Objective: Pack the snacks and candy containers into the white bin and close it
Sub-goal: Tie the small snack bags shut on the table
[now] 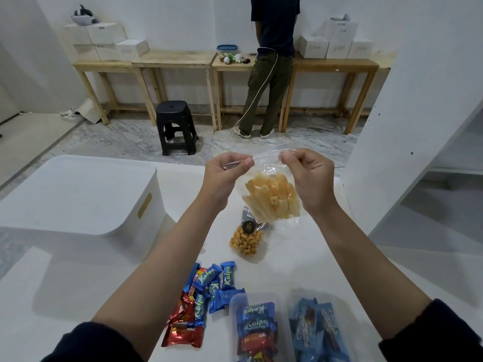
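Both hands, left (226, 170) and right (308, 176), are pinching the top of a clear snack bag (271, 197), each grip holding it above the desk (109, 278). It is looking light, soft and crinkly; the chips inside could break.

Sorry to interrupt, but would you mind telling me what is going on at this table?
A person is holding a clear bag of pale yellow snacks above the table, left hand and right hand pinching its top edge. The white bin sits to the left with its lid on. A smaller snack bag, loose candy bars and two clear containers of candy lie unpacked on the table.
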`<state>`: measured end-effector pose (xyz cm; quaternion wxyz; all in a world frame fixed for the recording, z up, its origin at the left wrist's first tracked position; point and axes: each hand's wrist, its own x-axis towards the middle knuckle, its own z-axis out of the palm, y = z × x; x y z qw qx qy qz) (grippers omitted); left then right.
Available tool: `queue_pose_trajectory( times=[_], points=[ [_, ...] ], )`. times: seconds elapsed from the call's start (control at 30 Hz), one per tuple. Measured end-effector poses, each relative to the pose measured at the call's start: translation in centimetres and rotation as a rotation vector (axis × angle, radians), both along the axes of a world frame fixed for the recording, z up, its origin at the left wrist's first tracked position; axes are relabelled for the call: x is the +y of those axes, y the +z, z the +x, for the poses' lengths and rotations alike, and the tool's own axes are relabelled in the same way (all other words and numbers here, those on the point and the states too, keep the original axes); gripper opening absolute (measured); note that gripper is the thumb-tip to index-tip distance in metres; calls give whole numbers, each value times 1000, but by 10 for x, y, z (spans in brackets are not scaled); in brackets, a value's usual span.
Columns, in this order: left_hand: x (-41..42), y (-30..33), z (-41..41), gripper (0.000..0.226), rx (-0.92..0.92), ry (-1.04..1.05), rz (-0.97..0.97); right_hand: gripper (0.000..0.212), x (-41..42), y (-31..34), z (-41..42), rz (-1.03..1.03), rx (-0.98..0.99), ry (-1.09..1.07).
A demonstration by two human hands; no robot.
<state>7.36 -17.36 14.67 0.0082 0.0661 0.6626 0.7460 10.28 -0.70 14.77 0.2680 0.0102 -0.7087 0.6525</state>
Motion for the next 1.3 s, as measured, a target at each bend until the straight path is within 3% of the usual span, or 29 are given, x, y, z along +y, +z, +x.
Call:
queue_pose_trajectory(
  times=[0.13,0.27,0.33,0.43,0.73,0.87,1.3],
  points=[
    [-5,-1,-1,4,-43,-82,-35,14,1,0,1,61,28,-13],
    [-17,9,-5,31,-98,-165,-238,18,9,-4,2,152,20,46],
    [-16,16,-4,41,-11,-168,-408,17,12,-6,3,183,11,69],
    [-4,24,-2,33,163,-169,-608,8,9,-7,4,154,2,117],
    [7,23,0,8,215,-207,-528,18,10,-7,3,174,15,91],
    [11,21,1,10,229,-204,-529,11,7,-12,5,206,39,67],
    [19,13,6,14,318,-104,-573,18,-1,-14,7,196,-7,77]
  ],
)
